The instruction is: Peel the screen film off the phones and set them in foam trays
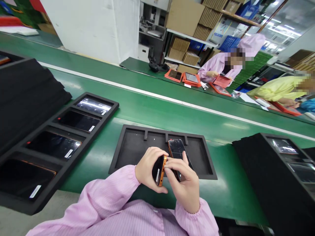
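My left hand [150,168] is wrapped around a smartphone [159,170] with an orange frame and a white label, its bottom edge turned toward my right hand. The thumb and fingers of my right hand [184,183] are pinched together at that edge; whatever they may hold is too small to make out. A second smartphone [177,149] with a dark screen lies slanted over the black foam tray [210,164], partly hidden by my right hand. I cannot tell whether that hand touches it.
On the left a foam tray [112,109] holds several phones, beside stacked black trays [24,95]. Another stack of black trays [256,177] with phones stands right. Across the green bench [147,105], two co-workers [221,64] handle red-orange pieces. Headphones [157,66] lie near the far edge.
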### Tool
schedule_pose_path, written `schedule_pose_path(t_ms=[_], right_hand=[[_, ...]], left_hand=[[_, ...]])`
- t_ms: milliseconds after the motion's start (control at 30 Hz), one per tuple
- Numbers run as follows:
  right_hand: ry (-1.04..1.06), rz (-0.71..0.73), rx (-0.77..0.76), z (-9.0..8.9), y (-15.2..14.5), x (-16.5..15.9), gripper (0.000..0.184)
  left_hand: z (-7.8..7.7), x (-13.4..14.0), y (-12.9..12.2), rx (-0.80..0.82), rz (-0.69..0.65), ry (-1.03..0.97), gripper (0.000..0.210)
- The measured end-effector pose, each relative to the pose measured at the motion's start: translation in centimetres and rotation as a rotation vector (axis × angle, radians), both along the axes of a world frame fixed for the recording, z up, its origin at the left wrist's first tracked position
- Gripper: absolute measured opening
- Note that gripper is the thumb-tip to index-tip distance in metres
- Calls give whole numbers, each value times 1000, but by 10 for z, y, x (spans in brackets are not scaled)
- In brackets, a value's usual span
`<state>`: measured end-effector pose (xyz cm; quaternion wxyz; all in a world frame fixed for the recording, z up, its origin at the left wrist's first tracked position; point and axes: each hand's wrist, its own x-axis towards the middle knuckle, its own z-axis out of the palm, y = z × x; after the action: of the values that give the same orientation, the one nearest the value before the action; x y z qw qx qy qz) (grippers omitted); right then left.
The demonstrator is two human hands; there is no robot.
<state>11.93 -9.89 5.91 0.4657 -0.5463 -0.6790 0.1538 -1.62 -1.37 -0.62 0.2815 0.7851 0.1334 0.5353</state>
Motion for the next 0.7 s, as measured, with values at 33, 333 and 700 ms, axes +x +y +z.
schedule_pose_path(t_ms=[33,333,700], right_hand=[[-17,-15,17,0,0,-1,13],[-104,-230,155,-5,-10,-19,13],[396,-283,-101,-22,-6,-20,39]], left_hand=[[0,0,0,-2,1,0,84],[4,2,-4,-20,17,34,83],[6,4,-12,44,51,78,82]])
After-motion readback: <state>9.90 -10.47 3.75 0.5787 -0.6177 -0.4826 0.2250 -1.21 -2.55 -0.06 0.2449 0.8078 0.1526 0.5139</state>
